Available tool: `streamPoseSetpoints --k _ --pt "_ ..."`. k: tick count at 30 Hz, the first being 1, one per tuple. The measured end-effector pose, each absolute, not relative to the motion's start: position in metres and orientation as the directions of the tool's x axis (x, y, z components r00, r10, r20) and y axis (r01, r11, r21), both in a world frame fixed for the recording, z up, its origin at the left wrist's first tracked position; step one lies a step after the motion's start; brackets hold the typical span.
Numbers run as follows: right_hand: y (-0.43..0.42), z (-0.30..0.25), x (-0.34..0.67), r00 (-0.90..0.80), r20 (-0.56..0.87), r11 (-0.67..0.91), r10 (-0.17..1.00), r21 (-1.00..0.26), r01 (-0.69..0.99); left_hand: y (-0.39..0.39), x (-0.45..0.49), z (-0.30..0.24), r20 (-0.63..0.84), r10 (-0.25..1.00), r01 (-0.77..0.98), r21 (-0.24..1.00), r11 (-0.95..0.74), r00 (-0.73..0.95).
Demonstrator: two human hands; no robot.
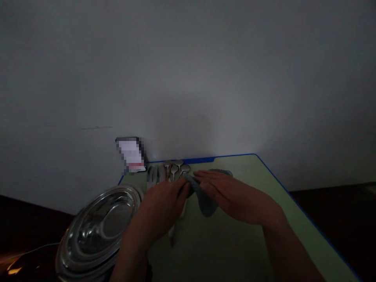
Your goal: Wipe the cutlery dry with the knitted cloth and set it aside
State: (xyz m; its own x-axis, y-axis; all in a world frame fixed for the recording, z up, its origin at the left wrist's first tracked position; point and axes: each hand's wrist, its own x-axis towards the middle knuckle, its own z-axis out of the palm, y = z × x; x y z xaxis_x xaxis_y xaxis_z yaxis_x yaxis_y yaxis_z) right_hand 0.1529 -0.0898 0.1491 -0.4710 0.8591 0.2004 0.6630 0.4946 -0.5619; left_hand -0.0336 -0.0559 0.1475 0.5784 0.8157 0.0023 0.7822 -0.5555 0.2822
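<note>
My left hand (164, 205) and my right hand (229, 192) meet over a pale green table (264, 203) with a blue edge. Both hands hold a grey cloth (205, 201), which hangs down between them. The left fingers are curled round the cloth and seem to grip a utensil whose handle (173, 235) points down toward me. The right fingers lie pressed on the cloth's upper edge. Just beyond my hands lies a row of several metal spoons and forks (173, 169).
A large shiny steel tray (96, 231) sits at the table's left front corner. A blurred phone-like object (131, 154) leans against the white wall behind the table. The floor on both sides is dark.
</note>
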Motion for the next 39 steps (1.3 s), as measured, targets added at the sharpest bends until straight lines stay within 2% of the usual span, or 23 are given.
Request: streamPoseSetpoints --k 4,11,15,21,26,33,35,39 --pt "-0.087 0.144 0.167 -0.514 0.186 0.529 0.837 -0.514 0.676 -0.057 -0.036 0.149 0.018 0.802 0.772 0.260 -0.581 0.597" --pt "-0.082 0.145 0.155 -0.496 0.081 0.479 0.865 -0.432 0.764 -0.071 -0.031 0.158 0.075 0.760 0.725 0.255 -0.640 0.645" --pt "-0.084 0.149 0.153 -0.523 0.027 0.472 0.852 -0.473 0.744 -0.075 -0.030 0.157 0.054 0.727 0.686 0.292 -0.667 0.684" --pt "-0.088 0.161 0.175 -0.571 -0.068 0.411 0.818 -0.625 0.664 -0.073 -0.035 0.159 0.058 0.706 0.651 0.341 -0.678 0.705" --pt "-0.094 0.163 0.194 -0.475 0.016 0.368 0.880 -0.655 0.659 -0.068 -0.043 0.163 0.122 0.801 0.709 0.403 -0.579 0.586" --pt "-0.098 0.162 0.203 -0.529 0.003 0.389 0.849 -0.681 0.621 -0.064 -0.043 0.158 0.190 0.798 0.707 0.381 -0.597 0.572" --pt "-0.096 0.162 0.202 -0.444 0.043 0.364 0.895 -0.647 0.670 -0.064 -0.042 0.157 0.199 0.800 0.718 0.357 -0.597 0.567" --pt "-0.094 0.164 0.192 -0.227 0.198 0.300 0.954 -0.566 0.768 -0.067 -0.034 0.157 0.206 0.804 0.774 0.222 -0.593 0.557"
